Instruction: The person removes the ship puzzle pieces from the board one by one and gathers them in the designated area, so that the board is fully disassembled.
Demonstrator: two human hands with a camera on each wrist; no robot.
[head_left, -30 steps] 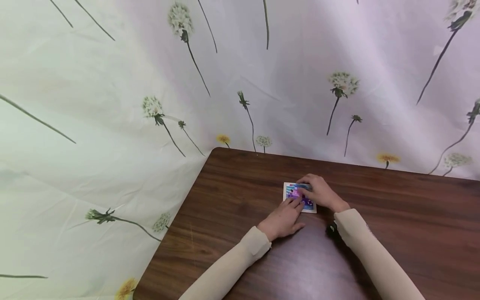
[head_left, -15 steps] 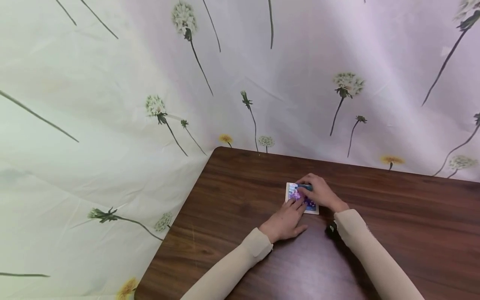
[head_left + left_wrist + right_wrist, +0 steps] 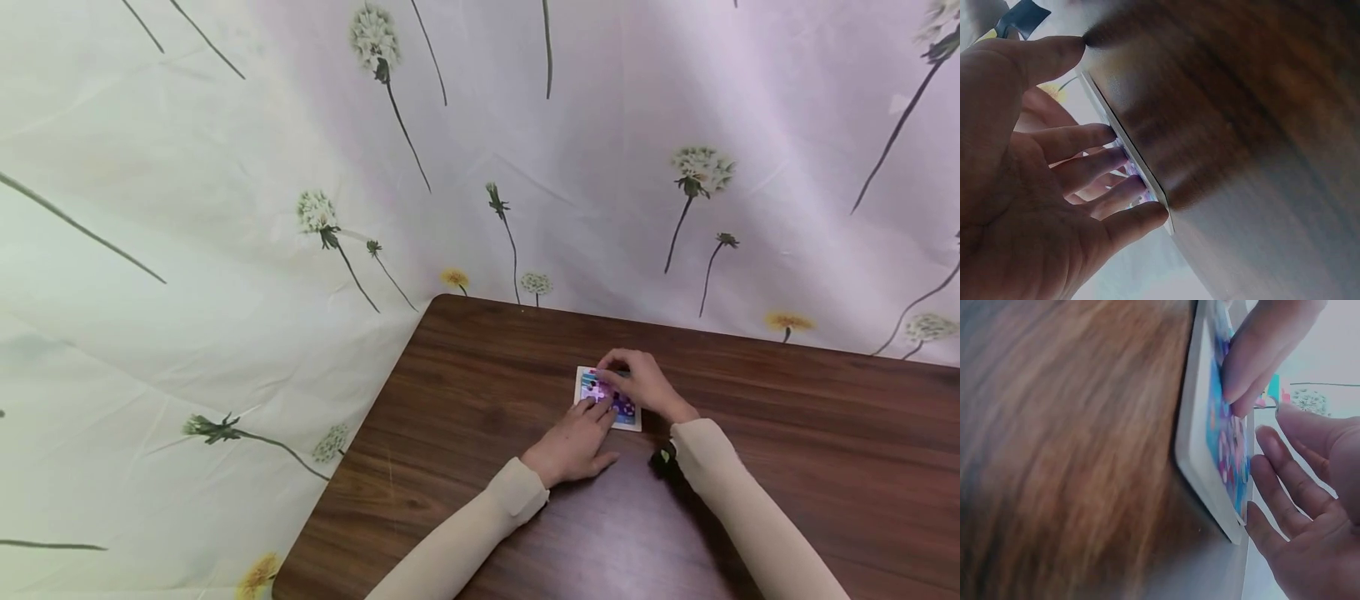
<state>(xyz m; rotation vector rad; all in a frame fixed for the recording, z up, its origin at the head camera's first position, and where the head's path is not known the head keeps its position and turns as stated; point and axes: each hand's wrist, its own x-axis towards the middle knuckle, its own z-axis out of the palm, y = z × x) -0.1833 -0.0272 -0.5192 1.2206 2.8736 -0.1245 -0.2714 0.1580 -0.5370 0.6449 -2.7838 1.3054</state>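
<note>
Dark wood-grain desk (image 3: 787,433) fills the lower right of the head view, its rounded far-left corner tucked against a pale backdrop cloth (image 3: 225,208) printed with dandelion heads, long stems and a few yellow blooms; the cloth hangs behind the far edge and drapes down past the left edge, creased and softly lit, greenish on the left and lilac toward the right. On the desk, a small square tile (image 3: 609,400) with a white border and a busy blue-and-purple face lies flat, nearer the far edge than the near one and well in from the left edge. Both hands are on it. Left hand (image 3: 573,442) comes in from the near side, fingers straight and spread, fingertips (image 3: 1147,215) pressing along the tile's (image 3: 1124,150) near-left edge, thumb lying apart on the wood; it grasps nothing, just presses. Right hand (image 3: 643,385) covers the tile's right side from above, fingers relaxed and extended, tips (image 3: 1241,387) resting on the coloured face of the tile (image 3: 1222,444), nothing clenched. Cream sleeves (image 3: 465,542) run back from both wrists to the near edge, and a small dark object (image 3: 663,459) sits under the right wrist, too unclear to identify. The wood shows a soft sheen near the forearms.
</note>
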